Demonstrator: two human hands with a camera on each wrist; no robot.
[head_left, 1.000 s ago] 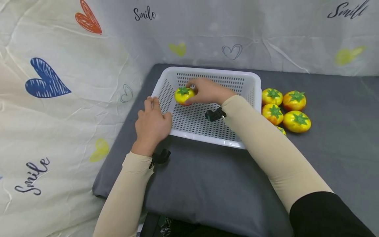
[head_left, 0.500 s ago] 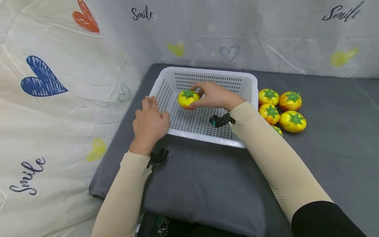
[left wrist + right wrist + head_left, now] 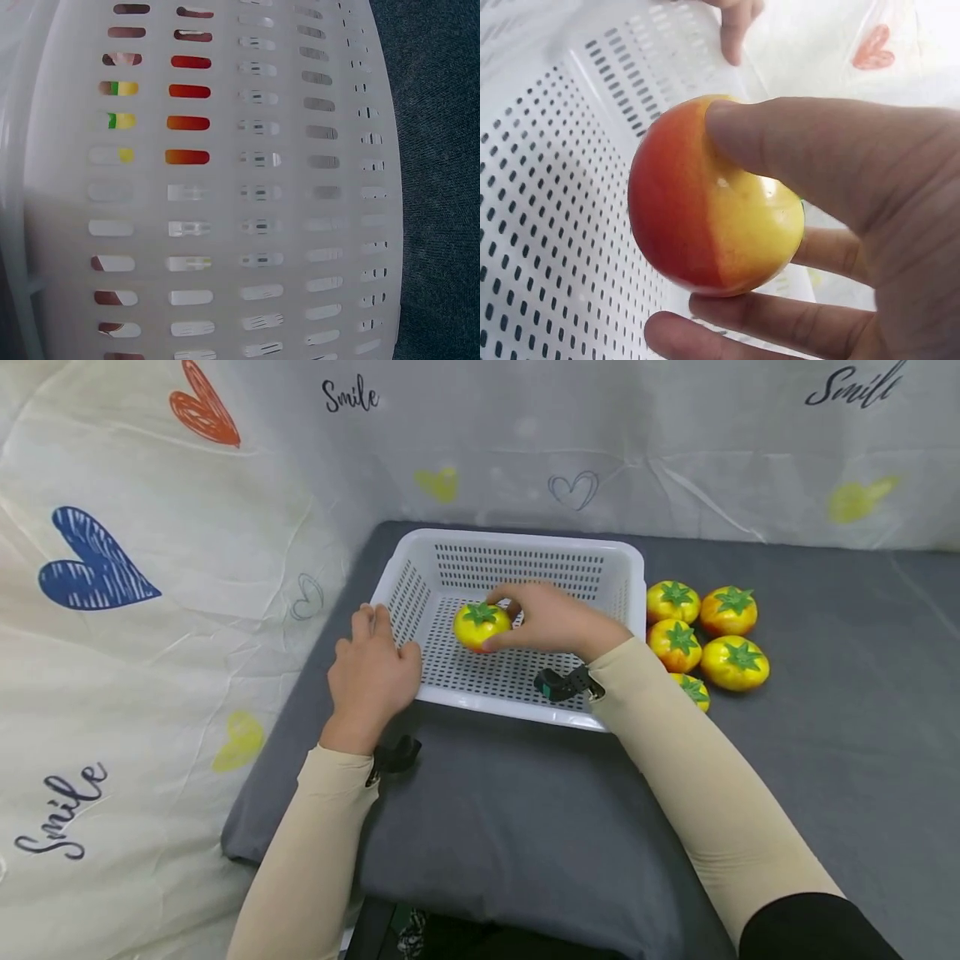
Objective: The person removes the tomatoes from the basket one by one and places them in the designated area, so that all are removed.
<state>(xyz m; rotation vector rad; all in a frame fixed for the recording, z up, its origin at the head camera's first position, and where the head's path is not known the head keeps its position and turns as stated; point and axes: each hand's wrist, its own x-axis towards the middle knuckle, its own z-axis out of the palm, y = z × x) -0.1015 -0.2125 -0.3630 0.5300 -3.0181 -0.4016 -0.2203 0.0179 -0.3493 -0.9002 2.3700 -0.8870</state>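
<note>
In the head view, my right hand (image 3: 555, 618) holds a yellow-red tomato (image 3: 482, 627) with a green star-shaped top, inside a white slotted plastic basket (image 3: 480, 708). The right wrist view shows the tomato (image 3: 712, 202) between the thumb (image 3: 757, 135) and the fingers beneath and behind it, close above the slotted floor. My left hand (image 3: 375, 677) grips the basket's left rim. The left wrist view has the basket's side wall (image 3: 225, 210) up close, with red and yellow showing through its slots; the left hand's grip is hidden there.
Several more tomatoes (image 3: 735, 663) stand in a cluster on the grey cloth-covered table (image 3: 517, 810), just right of the basket. A pale printed curtain (image 3: 495, 443) hangs behind and along the left side.
Inside the basket, my right hand has shifted the tomato a little to the right and toward me. The left hand stays at the rim. The head view has turned slightly.
</note>
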